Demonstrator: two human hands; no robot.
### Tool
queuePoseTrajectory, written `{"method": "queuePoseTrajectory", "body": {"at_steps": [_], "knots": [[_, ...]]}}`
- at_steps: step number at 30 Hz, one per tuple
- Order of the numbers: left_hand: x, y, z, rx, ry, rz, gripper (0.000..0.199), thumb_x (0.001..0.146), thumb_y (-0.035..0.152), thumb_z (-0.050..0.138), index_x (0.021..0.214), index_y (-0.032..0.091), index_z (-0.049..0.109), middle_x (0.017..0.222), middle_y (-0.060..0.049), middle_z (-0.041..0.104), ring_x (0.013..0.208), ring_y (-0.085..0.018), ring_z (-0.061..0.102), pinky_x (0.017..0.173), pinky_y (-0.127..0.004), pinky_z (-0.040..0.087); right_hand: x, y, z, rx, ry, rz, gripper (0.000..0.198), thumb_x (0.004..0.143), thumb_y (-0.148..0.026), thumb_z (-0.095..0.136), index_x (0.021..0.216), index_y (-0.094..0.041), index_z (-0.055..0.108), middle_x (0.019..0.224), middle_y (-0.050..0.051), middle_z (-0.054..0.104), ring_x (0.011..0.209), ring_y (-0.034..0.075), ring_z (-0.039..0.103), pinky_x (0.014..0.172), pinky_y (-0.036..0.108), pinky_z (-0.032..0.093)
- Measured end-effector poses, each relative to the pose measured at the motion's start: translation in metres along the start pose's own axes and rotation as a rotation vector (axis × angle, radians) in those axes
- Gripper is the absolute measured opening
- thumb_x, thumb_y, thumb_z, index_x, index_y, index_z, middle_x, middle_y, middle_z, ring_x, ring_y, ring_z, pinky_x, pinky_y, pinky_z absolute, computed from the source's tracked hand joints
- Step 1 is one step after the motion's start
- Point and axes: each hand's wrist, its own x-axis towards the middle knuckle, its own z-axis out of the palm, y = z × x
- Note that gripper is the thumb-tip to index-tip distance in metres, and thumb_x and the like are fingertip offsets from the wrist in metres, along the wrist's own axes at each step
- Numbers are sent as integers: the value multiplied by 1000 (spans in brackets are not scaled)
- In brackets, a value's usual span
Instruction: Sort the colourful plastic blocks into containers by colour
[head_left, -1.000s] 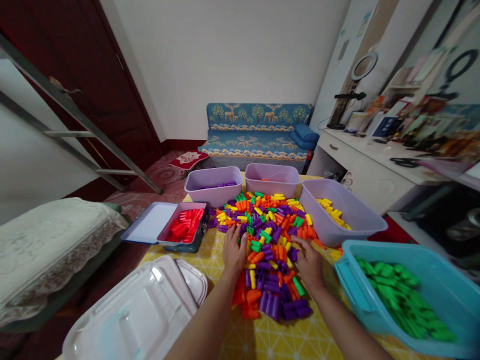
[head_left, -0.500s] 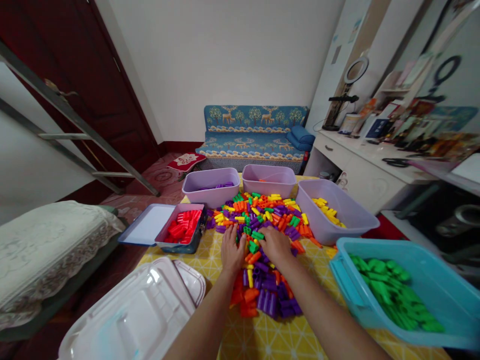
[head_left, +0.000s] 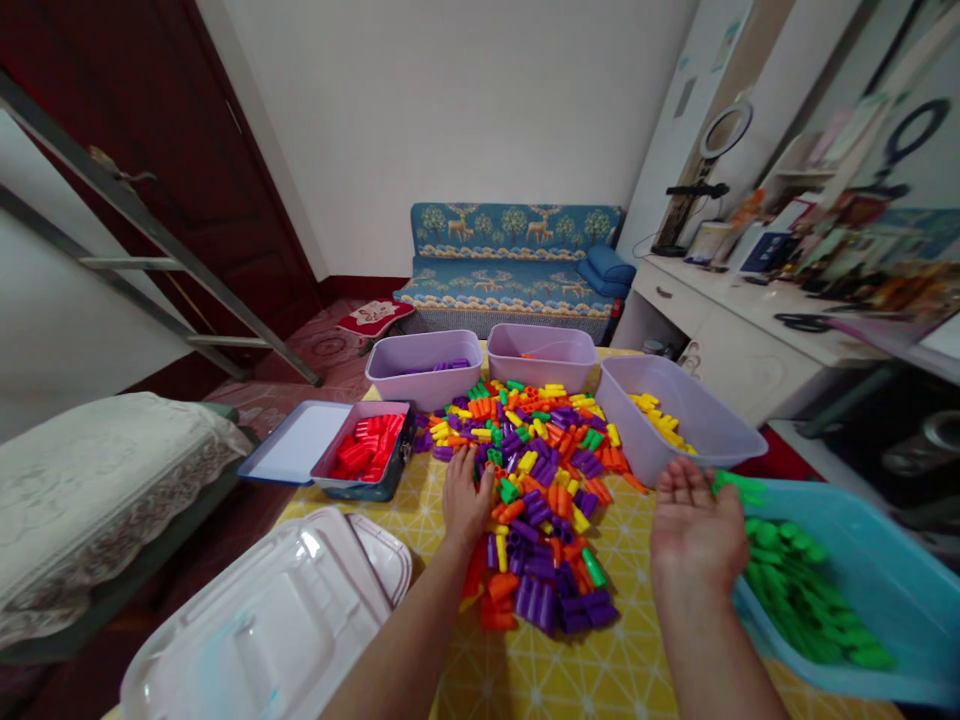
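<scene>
A mixed pile of plastic building pieces [head_left: 536, 480] in purple, orange, yellow and green covers the middle of the table. My left hand [head_left: 466, 500] lies on the pile's left side, fingers stretched out and holding nothing visible. Palm up, my right hand [head_left: 696, 525] is at the left rim of the turquoise bin [head_left: 885, 540], its fingers apart. Blurred green pieces [head_left: 739, 487] are just beyond its fingertips, over the bin's edge. More green pieces [head_left: 810, 600] lie inside that bin.
Yellow pieces [head_left: 660, 422] sit in the right lilac bin [head_left: 701, 400]. Two more lilac bins, left [head_left: 424, 390] and middle [head_left: 540, 372], stand at the back. Red pieces [head_left: 367, 447] fill a small hinged box [head_left: 356, 490]. White lids [head_left: 262, 620] are stacked front left.
My right hand has moved from the pile rightward to the turquoise bin and turned palm up, letting go of green pieces. My left hand has stayed on the pile.
</scene>
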Motion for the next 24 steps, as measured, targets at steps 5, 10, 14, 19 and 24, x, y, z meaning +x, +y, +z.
{"method": "queuePoseTrajectory", "body": {"at_steps": [5,10,14,19,24], "knots": [[0,-1,0,-4,18,13,49,91,44,50,132,17,57,141,-14,55,137,-28,44,116,-48,33,21,12,-25,-139,-75,-49,32,83,-59,33,82,-28,38,112,9,59,95,19,64,78,39,53],[0,-1,1,2,11,5,49,91,43,49,131,16,58,141,-15,55,137,-28,44,116,-48,33,3,17,-18,-75,6,70,26,78,-50,46,87,-26,47,95,4,65,72,15,62,60,30,50],[0,-2,2,-15,29,-2,47,90,42,50,130,19,59,140,-13,55,136,-28,45,116,-48,33,-29,26,1,-238,-190,132,30,73,-47,63,90,-22,58,84,1,68,67,14,62,58,25,48],[0,-3,2,-17,25,5,47,91,42,48,131,17,58,140,-14,55,136,-27,45,116,-47,33,-74,50,25,-728,-795,-82,20,79,-38,61,86,-20,68,86,5,72,76,19,67,69,30,52],[1,-5,3,-12,32,17,46,91,39,48,129,16,59,139,-15,55,135,-28,46,115,-49,35,-96,59,43,-1323,-1061,-478,19,84,-20,58,98,-23,70,102,8,70,95,22,66,79,30,49]]}}
